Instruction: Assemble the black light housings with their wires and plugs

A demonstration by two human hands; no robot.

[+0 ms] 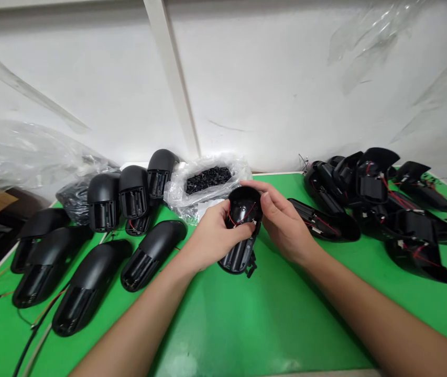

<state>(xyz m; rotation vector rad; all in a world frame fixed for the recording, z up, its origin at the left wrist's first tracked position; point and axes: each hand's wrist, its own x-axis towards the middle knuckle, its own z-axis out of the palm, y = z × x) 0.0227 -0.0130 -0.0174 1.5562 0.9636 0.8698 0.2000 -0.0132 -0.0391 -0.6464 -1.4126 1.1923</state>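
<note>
A black plastic housing [242,230] with red wires inside is held just above the green table top [247,319], its open side facing me. My left hand [211,235] grips its left side, fingers wrapped round the shell. My right hand [282,222] is closed on its upper right edge, thumb and fingers at the rim.
Several finished black housings [101,246] lie in rows at the left. A heap of open black shells with red wires [380,209] sits at the right. A clear bag of small black parts [207,180] rests behind my hands by the white wall. Crumpled plastic sheeting [14,152] lies far left.
</note>
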